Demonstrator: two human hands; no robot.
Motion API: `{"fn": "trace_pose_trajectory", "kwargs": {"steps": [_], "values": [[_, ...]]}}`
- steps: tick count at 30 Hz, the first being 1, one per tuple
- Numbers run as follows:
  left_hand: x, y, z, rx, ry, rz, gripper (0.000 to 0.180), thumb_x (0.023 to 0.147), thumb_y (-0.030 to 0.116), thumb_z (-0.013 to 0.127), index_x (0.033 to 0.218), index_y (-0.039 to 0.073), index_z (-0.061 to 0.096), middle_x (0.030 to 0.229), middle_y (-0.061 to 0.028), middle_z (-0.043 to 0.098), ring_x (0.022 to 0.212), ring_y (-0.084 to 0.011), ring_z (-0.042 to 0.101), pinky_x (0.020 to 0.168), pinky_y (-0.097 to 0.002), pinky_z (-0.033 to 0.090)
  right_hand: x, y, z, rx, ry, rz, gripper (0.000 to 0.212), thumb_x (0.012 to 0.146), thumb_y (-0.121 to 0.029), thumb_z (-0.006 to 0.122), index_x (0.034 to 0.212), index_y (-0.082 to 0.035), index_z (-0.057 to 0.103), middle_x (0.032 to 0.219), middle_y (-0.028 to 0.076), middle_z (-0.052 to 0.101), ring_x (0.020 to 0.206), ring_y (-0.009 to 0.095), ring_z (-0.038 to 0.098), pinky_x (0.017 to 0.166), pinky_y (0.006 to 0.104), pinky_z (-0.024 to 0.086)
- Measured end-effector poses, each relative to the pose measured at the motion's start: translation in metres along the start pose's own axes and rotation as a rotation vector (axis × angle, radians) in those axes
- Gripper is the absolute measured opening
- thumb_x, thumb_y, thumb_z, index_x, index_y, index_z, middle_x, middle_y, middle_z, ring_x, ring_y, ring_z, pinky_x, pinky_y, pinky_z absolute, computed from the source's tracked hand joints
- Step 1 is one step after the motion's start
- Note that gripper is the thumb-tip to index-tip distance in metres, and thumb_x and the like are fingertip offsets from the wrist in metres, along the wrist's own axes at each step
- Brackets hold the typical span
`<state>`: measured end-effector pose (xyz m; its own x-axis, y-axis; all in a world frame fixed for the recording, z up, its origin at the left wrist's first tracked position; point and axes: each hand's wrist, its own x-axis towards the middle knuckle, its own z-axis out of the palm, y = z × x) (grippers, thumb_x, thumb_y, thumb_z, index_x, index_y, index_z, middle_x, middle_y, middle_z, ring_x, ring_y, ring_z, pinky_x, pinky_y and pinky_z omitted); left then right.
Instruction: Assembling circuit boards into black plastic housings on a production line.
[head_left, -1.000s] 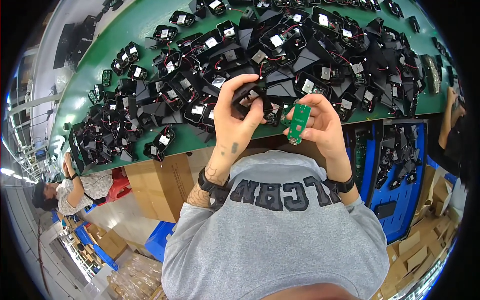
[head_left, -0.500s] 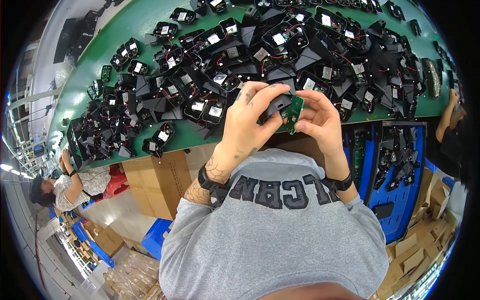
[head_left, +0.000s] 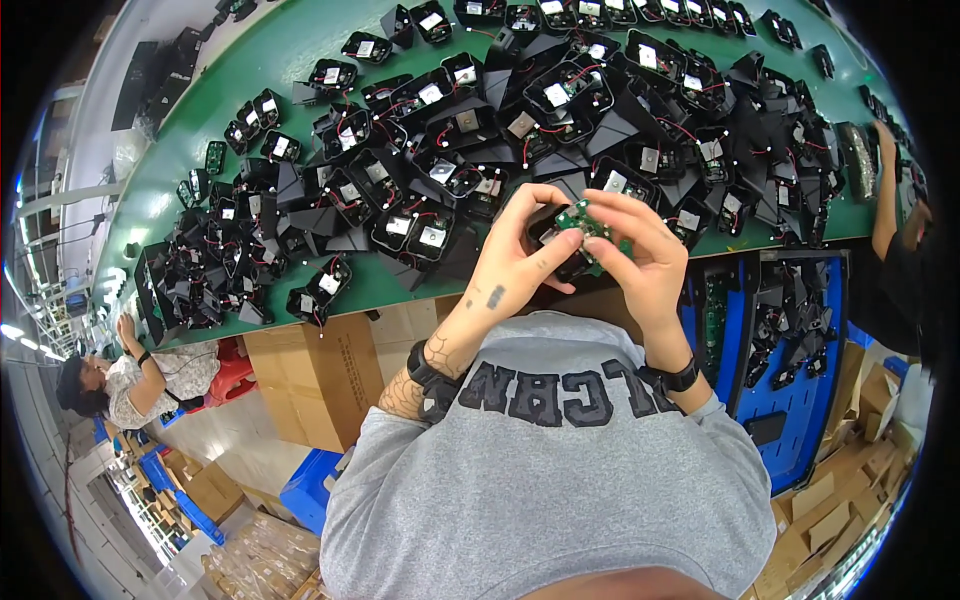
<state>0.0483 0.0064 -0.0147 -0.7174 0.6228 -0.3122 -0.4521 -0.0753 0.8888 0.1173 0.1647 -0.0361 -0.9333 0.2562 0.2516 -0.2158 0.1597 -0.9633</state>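
Close in front of my chest, my left hand (head_left: 517,250) is closed around a small black plastic housing (head_left: 573,268), most of it hidden by my fingers. My right hand (head_left: 642,245) pinches a green circuit board (head_left: 588,215) between thumb and fingers. The board lies against the open side of the housing, with small parts on its face. Whether it is seated inside, I cannot tell. Just beyond my hands is a heap of similar black housings (head_left: 465,122) with silver-white blocks and thin red wires.
The green table (head_left: 280,60) holds more housings in rows along its far side. Below its near edge at right stands a blue rack (head_left: 790,400) with black parts. A cardboard box (head_left: 310,385) is at left. One person (head_left: 150,380) works at far left, another (head_left: 905,270) at far right.
My hands have drawn together and the circuit board has turned, from upright beside the housing to lying against it. The person at right has stretched an arm farther over the table.
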Motion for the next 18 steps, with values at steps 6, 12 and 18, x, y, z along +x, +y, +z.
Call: {"fn": "trace_pose_trajectory", "kwargs": {"steps": [6, 12, 18], "values": [[-0.001, -0.001, 0.002, 0.227, 0.155, 0.14, 0.031, 0.085, 0.009, 0.065, 0.109, 0.005, 0.047, 0.093, -0.0042, 0.059, 0.081, -0.0086, 0.059, 0.055, -0.0246, 0.057, 0.0, 0.005, -0.001, 0.139, 0.095, 0.102, 0.023, 0.076, 0.009, 0.067, 0.098, 0.003, 0.066, 0.11, 0.012, 0.063, 0.093, 0.014, 0.06, 0.075, 0.0227, 0.047], [0.001, -0.008, 0.0, 0.49, 0.132, 0.226, 0.029, 0.086, 0.006, 0.063, 0.112, 0.005, 0.049, 0.098, -0.0048, 0.057, 0.084, -0.0091, 0.059, 0.06, -0.0229, 0.058, 0.001, 0.01, 0.005, 0.29, 0.139, 0.252, 0.016, 0.078, 0.007, 0.067, 0.093, 0.003, 0.067, 0.106, 0.01, 0.063, 0.096, 0.015, 0.059, 0.08, 0.0236, 0.047], [0.002, -0.004, 0.005, 0.182, 0.232, 0.227, 0.03, 0.088, 0.004, 0.061, 0.115, 0.004, 0.05, 0.096, -0.0043, 0.057, 0.08, -0.0082, 0.06, 0.059, -0.0229, 0.057, 0.005, -0.001, 0.003, -0.482, 0.118, -0.493, 0.013, 0.077, 0.003, 0.069, 0.089, -0.001, 0.069, 0.105, 0.009, 0.061, 0.1, 0.018, 0.057, 0.084, 0.0295, 0.047]]}}
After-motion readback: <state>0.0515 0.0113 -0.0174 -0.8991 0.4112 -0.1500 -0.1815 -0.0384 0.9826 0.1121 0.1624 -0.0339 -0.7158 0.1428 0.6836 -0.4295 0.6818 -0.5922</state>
